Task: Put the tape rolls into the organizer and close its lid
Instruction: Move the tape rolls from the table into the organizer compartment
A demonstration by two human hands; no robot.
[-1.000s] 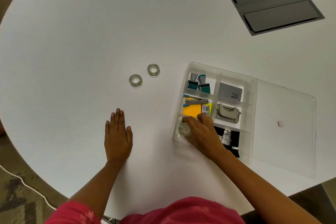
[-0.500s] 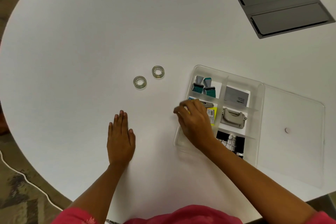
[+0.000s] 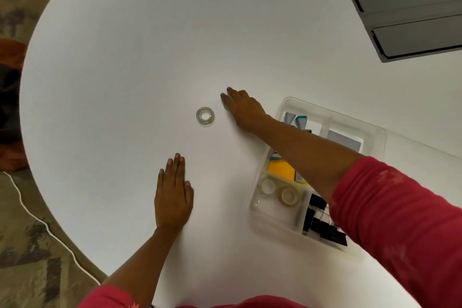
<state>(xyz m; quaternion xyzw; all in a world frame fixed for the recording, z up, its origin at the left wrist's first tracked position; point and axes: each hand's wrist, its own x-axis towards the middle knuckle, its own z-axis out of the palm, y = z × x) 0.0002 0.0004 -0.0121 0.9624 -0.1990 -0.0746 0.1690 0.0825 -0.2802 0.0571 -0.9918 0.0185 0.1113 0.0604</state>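
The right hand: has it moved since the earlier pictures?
Yes. The right hand has left the organizer and reached out left over the table, beside the loose tape roll.

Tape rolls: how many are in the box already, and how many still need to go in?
Two tape rolls lie in the organizer's near compartment. The right hand reaches over where a second loose roll would be, hiding it. One roll sits loose on the table. Closing the lid comes last.
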